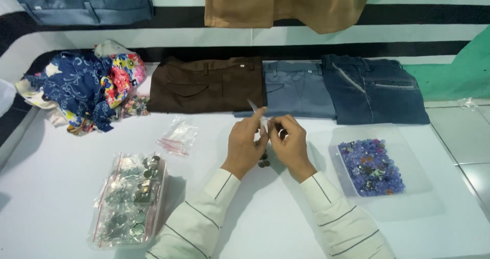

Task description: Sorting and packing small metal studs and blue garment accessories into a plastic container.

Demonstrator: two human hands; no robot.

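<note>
At the left far corner of the white worktop (61, 187), a crumpled heap of blue and floral patterned cloth (84, 88) was seen, with a small pile of coloured buttons (133, 106) just beside it. Near the front left edge, one clear zip bag filled with silver metal buttons (128, 200) was laid flat, and one small empty clear plastic bag (178, 136) lay beyond it. Along the far edge, three folded trousers were lined up: one brown pair (206, 84), one grey-blue pair (296, 89) and one dark blue denim pair (372, 89). At the middle, a small clear plastic sachet (262, 120) was pinched between the fingers of the left hand (245, 145) and the right hand (289, 145), both closed on it and held just above the worktop. A few small dark metal buttons (263, 162) lay beneath the hands; the exact count could not be told. Toward the right edge, one clear plastic tray of purple and mixed beads (371, 167) was set. Judged from this, the sachet was being handled and most buttons remained bagged.
</note>
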